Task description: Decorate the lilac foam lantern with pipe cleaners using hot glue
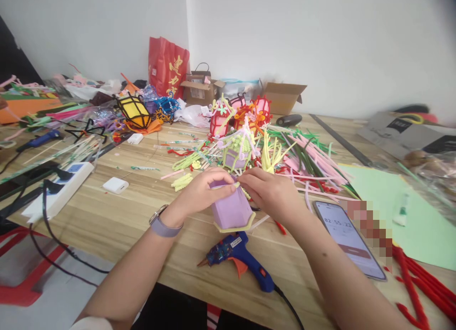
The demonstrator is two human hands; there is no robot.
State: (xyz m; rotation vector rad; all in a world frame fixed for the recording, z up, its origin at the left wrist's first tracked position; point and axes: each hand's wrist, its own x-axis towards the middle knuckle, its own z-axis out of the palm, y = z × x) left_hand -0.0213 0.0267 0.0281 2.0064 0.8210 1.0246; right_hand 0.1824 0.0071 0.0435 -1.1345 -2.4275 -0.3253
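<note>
The work in hand looks like edging: a thin yellow-green fuzzy strip [231,229] borders the lower end of a pale purple, flat-sided box-like piece [233,209], and both hands are busy at its upper end, where a bit of the same colour shows. The piece is near the centre of the frame, above the blue glue gun with an orange trigger [254,268] and apart from it.

The left hand [194,194] grasps the piece by its upper left edge, thumb on the near side and fingers curled over the top. The right hand [272,192] has its fingers bunched together at the upper right edge, close to the left thumb tip; what lies between those fingertips is hidden, so I cannot tell whether they grip the edging or the wall.

As I judge it, the next move calls for the left hand to keep the walls steady without squashing them, while the right lines up the edging with the rim and presses lightly. The glue gun lies at lower centre, untouched, its nozzle pointing to the lower left.

The long axis of the piece runs roughly up and down the frame, leaning slightly, with the bordered end toward the bottom and a little right, and the other end up under the fingers.
</note>
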